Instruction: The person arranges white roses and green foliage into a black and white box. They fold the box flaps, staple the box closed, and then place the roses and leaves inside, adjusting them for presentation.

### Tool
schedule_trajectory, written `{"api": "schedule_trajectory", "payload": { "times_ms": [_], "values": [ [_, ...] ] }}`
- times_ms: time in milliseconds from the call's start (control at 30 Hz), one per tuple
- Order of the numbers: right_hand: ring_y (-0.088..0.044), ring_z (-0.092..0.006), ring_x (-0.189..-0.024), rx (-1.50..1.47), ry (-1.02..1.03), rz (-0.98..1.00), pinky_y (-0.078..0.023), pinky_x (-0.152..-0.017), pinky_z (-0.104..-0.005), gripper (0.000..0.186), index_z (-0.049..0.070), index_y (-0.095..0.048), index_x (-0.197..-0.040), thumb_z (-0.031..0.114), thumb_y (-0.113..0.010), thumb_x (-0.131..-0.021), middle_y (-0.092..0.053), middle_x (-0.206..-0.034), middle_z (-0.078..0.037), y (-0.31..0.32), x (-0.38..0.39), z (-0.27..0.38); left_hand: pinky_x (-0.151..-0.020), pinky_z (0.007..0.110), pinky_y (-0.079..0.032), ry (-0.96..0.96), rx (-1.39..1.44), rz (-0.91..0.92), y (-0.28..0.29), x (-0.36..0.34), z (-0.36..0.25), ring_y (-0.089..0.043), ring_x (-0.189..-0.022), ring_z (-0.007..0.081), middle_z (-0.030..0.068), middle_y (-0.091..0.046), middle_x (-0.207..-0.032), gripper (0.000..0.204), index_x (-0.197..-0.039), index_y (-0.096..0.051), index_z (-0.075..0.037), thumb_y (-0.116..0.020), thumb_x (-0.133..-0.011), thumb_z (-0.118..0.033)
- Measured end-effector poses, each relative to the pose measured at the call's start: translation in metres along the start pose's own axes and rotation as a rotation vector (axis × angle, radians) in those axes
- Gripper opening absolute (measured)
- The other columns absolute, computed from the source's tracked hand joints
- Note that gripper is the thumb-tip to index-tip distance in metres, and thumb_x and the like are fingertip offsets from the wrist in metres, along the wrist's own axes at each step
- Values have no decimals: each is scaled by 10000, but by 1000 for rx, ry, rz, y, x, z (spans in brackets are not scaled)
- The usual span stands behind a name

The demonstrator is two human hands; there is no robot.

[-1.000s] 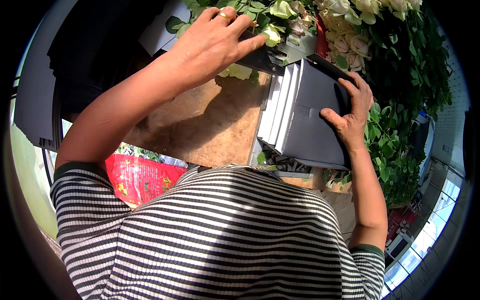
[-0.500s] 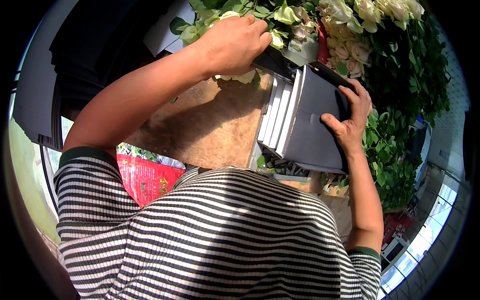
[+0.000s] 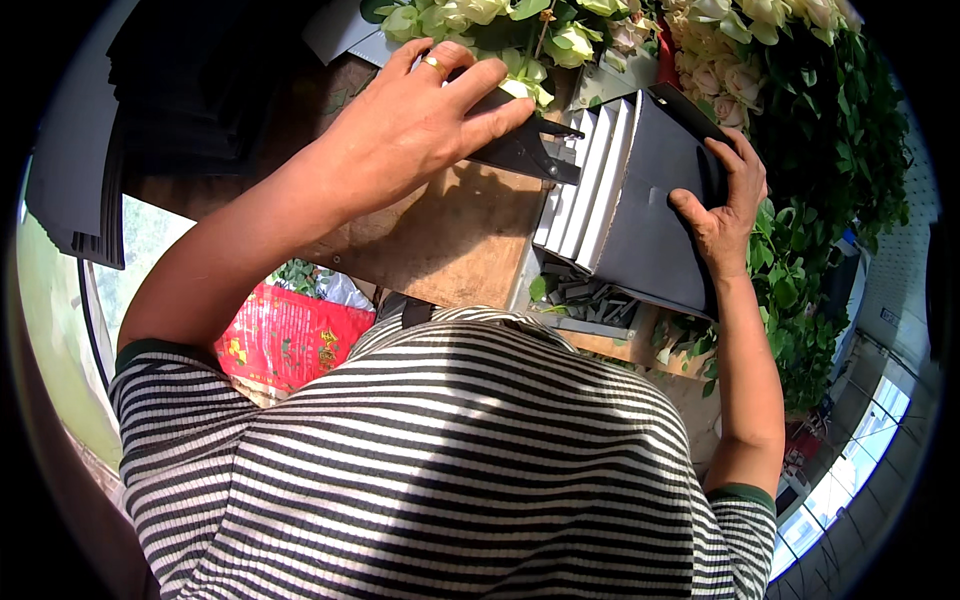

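My left hand (image 3: 430,115), a ring on one finger, is wrapped over a black stapler (image 3: 545,158). The tool's narrow end meets the left edge of a folded black cardboard piece (image 3: 655,205), beside its white inner folds (image 3: 590,190). Whether its jaws pinch the cardboard cannot be made out. My right hand (image 3: 735,205) grips the far right edge of that cardboard, the thumb lying on its dark face and the fingers bent over the rim. Pale cream roses (image 3: 525,75) lie just beyond my left hand.
A wooden board (image 3: 440,250) lies under my left arm. Black sheets (image 3: 80,170) are stacked at left. Leafy rose bunches (image 3: 740,85) crowd the far right. Small grey strips (image 3: 595,305) lie below the cardboard. A red printed bag (image 3: 290,335) sits near my body.
My left hand and the stapler have moved nearer to me along the cardboard's left edge, and more of the stapler shows. The cardboard and my right hand appear slightly farther up and right.
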State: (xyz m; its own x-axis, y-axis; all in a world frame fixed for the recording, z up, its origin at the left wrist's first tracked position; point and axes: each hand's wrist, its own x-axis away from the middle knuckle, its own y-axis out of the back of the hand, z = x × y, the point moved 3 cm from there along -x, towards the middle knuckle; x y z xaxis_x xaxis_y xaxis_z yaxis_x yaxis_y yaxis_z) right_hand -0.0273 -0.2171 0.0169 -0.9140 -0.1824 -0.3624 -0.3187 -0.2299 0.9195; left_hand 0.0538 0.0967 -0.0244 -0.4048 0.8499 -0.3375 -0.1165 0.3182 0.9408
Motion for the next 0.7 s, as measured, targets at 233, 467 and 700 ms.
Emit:
{"api": "schedule_trajectory", "payload": {
  "times_ms": [233,467,700],
  "values": [
    [-461,-277,-1186,-22,6,-7,-264,-1042,-423,664,113,-581,-1160,498,-778,-656,-529,-1257,-79,-1,-1,-1,-1065,551,-309,-53,257,125,-6,39,-65,-411,-1270,360,178,-415,-1397,493,-1279,-519,-88,-546,-787,-75],
    [-464,-278,-1186,-19,9,-20,-265,-1046,-422,653,116,-586,-1160,473,-788,-653,-531,-1264,-74,-1,2,-3,-754,361,-443,92,218,112,-19,29,-63,-538,-860,258,98,-556,-915,332,-953,-577,-39,-656,-661,-177],
    [-465,-283,-1168,5,18,-32,-268,-1031,-450,624,129,-586,-1143,470,-781,-658,-531,-1241,-72,-1,3,9,-784,369,-442,49,270,121,-21,28,-55,-530,-899,255,73,-534,-937,514,-993,-551,-83,-754,-522,-124]
  ]
}}
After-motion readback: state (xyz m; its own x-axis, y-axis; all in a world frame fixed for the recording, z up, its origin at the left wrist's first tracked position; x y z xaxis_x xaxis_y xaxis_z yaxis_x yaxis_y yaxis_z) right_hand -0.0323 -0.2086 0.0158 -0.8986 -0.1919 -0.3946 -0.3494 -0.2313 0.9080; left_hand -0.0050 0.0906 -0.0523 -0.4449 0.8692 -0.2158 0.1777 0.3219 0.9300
